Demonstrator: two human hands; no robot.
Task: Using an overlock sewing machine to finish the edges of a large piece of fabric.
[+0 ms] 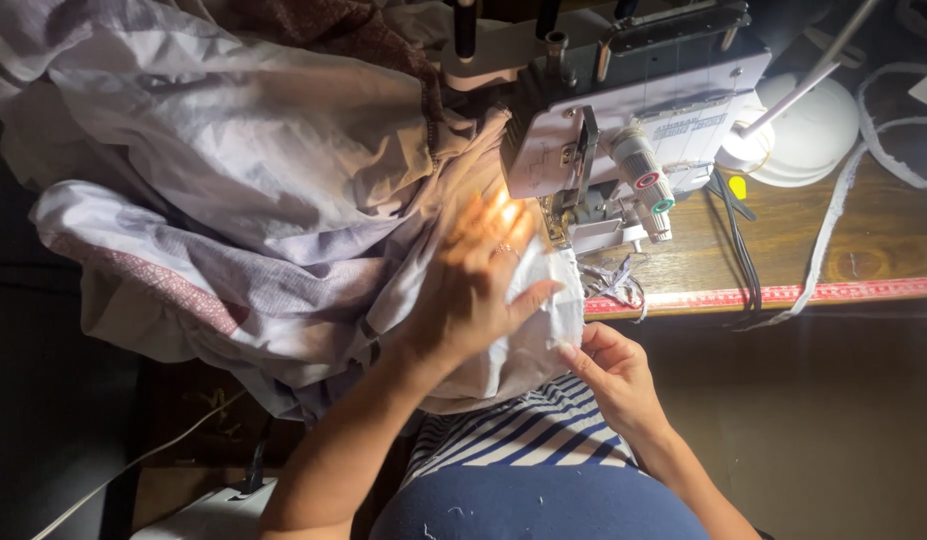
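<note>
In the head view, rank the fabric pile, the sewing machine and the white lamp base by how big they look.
1. fabric pile, by far the largest
2. sewing machine
3. white lamp base, smallest

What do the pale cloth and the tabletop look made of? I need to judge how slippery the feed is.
The pale cloth looks like thin woven fabric, matte, perhaps cotton: it bunches in soft creases under the left hand. The tabletop looks like varnished wood: brown grain with a slight sheen.

Dim scene; sewing machine [624, 130] lamp throws warm glare on left hand [479, 285]; edges sink into shadow.
</note>
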